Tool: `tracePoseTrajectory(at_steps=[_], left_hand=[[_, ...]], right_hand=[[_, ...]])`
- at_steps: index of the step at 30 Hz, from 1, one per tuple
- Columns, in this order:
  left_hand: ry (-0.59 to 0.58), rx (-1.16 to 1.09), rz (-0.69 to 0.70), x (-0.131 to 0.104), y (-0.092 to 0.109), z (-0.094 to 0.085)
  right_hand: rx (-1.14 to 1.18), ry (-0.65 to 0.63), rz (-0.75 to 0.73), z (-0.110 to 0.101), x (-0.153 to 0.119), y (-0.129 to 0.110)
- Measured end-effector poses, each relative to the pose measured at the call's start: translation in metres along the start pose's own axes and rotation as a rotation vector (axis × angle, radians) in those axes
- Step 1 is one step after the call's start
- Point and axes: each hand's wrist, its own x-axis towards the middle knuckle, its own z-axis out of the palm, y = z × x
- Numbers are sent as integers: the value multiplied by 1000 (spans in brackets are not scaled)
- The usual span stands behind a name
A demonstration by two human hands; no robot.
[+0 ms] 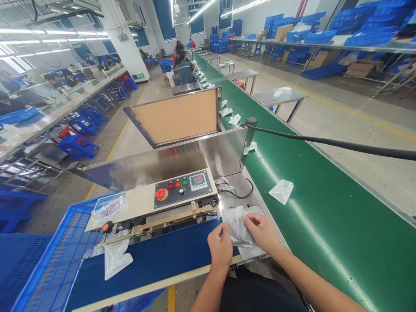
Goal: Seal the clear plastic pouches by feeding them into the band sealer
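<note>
bright overhead tube lights, belt glare, stretched blurry edges

Blue conv. belt (156,260) carries whitish plastic pkt (115,260).

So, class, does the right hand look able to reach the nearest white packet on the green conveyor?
Probably yes: the white packet lies near the right hand with nothing tall between, though it pinches a plastic bag.
</note>
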Motion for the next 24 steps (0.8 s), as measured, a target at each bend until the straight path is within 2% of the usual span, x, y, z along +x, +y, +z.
tracePoseTrajectory(at_steps=[2, 5, 10, 14, 16, 18, 20, 21, 24], left_hand=[[70, -76, -121, 11, -5, 1], [140, -192, -232, 27, -11, -3], [197, -268, -266, 34, -22, -27], [261, -263, -251, 32, -30, -55], [286, -247, -255, 32, -34, -71], [316, -243, -276, 31, -40, -89], [386, -257, -286, 27, -44, -108], [446, -264, -270, 23, -46, -117], [695, -205, -137, 3, -45, -139]], right_hand=[[6, 75, 96, 9, 10, 3], [63, 80, 222, 26, 24, 7], [71, -32, 271, 57, 38, 4], [158, -142, 324, 88, 33, -9], [227, -229, 348, 94, 29, -13], [255, -273, 346, 82, 30, -11], [194, -185, 335, 49, 43, 1], [132, -89, 331, 25, 53, 12], [-147, 339, 353, -59, 91, 60]])
